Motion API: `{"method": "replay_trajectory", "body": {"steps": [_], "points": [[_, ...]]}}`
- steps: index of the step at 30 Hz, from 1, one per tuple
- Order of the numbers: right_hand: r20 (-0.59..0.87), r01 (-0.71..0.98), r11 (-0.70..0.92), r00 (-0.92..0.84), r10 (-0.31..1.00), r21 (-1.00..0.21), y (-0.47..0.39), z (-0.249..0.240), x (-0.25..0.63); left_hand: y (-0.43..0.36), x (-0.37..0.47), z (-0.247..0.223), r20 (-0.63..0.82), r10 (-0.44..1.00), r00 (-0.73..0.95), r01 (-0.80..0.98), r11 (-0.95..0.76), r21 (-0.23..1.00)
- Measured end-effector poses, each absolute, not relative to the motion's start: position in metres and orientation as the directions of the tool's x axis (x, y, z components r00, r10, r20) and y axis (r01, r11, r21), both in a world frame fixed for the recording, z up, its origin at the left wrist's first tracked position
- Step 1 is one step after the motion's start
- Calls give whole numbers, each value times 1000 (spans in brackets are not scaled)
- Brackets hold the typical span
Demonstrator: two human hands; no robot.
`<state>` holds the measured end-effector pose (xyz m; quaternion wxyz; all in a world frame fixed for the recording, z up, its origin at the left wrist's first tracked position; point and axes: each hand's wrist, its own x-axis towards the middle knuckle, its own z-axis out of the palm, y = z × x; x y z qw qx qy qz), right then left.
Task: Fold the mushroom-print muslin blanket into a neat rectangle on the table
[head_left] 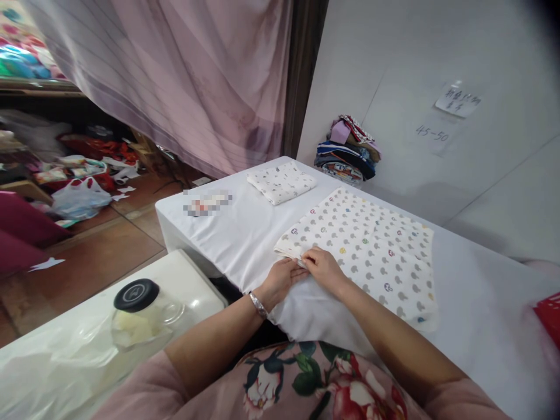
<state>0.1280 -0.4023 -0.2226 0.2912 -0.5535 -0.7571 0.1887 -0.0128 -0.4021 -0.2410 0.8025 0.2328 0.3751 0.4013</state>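
White table (pixel 476 297) across centre frame; right hand (pixel 324 269) pinches patterned cloth (pixel 371 245) at its edge; left hand (pixel 279 281) alongside, fingers outstretched, grip unclear; apparently aligning layers; next move needs even edges.

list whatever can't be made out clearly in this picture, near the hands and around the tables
All in the head view:
- Patterned cloth: part of its near side, hidden by the right hand and right forearm.
- Small item: identity, masked by pixelation.
- Red object: cut off by the right edge.
- Jar: pale contents, too blurred to identify.
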Motion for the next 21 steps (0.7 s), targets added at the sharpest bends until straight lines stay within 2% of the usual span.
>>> {"method": "replay_trajectory", "body": {"steps": [7,14,21], "points": [[265,762,334,-219,939,-555,-406,-224,125,-401,-12,-241,-419,823,384,-454,564,690],[282,837,420,-333,900,-350,-412,-226,124,-401,-10,-241,-396,831,390,-436,546,716],[267,813,416,-330,905,-406,-416,-231,122,-396,-19,-242,-437,798,415,-387,590,709]]}}
